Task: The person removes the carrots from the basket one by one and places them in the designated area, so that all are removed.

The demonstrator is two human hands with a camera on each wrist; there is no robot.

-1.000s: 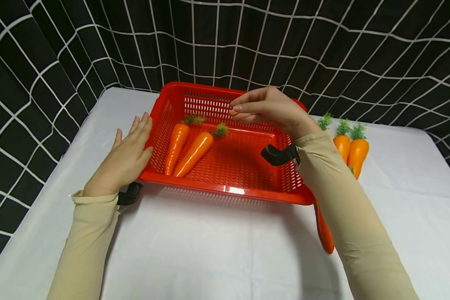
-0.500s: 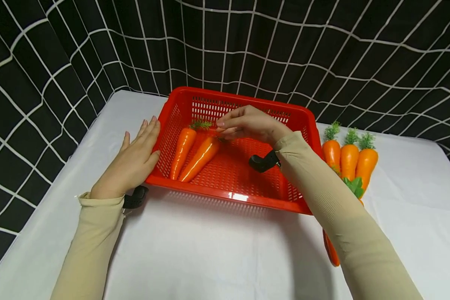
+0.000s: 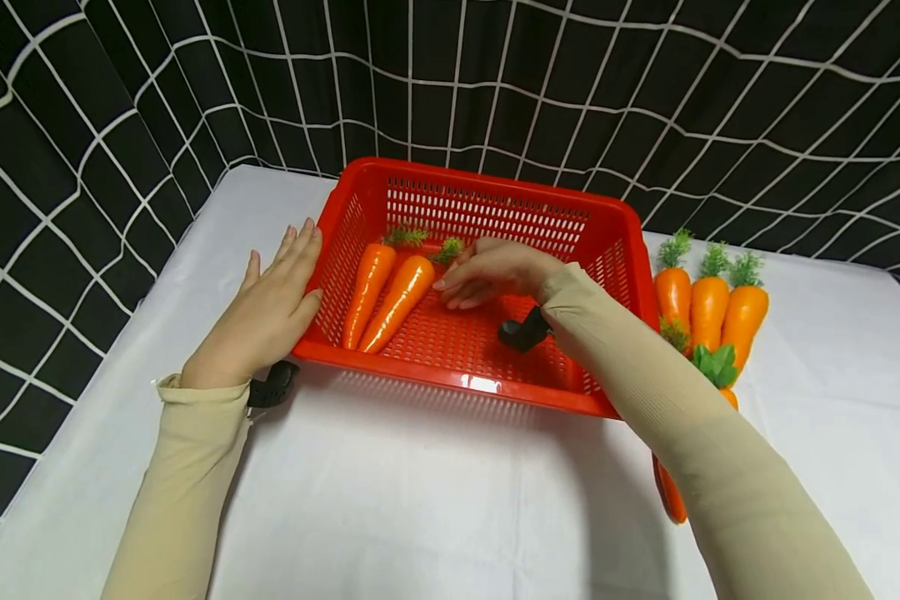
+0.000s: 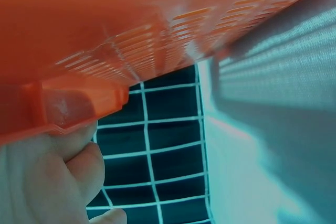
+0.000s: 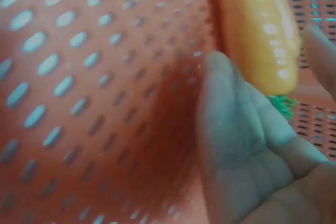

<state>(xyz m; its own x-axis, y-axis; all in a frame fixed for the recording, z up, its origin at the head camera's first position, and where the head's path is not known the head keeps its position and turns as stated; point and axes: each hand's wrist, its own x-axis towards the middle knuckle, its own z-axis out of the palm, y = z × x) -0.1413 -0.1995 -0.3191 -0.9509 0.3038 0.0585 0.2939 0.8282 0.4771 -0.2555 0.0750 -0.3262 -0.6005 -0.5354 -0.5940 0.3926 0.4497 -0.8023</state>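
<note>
A red perforated basket (image 3: 390, 367) stands on the table with two orange carrots inside, a left carrot (image 3: 369, 292) and a right carrot (image 3: 403, 304), both with green tops. My left hand (image 3: 258, 312) rests with straight fingers against the basket's left rim; the left wrist view shows the basket's outer wall (image 4: 121, 14) close above that hand. Inside the basket is my right hand (image 3: 498, 271), fingertips right at the thick end of the right carrot. The right wrist view shows fingers (image 5: 226, 114) extended beside that carrot (image 5: 260, 30), thumb apart from them. Nothing is gripped.
Right of the basket lie several more carrots (image 3: 708, 312) with feathery tops, partly behind the right sleeve (image 3: 645, 350). Green leaves (image 3: 716, 364) and a long orange-red tip (image 3: 669, 492) show there. A black cloth with white grid lines (image 3: 450, 100) hangs behind the white-covered table (image 3: 420, 500).
My right hand has come left and down from above the basket to beside the right carrot. The thick ends of both carrots lie slightly closer together. My left hand stays at the rim.
</note>
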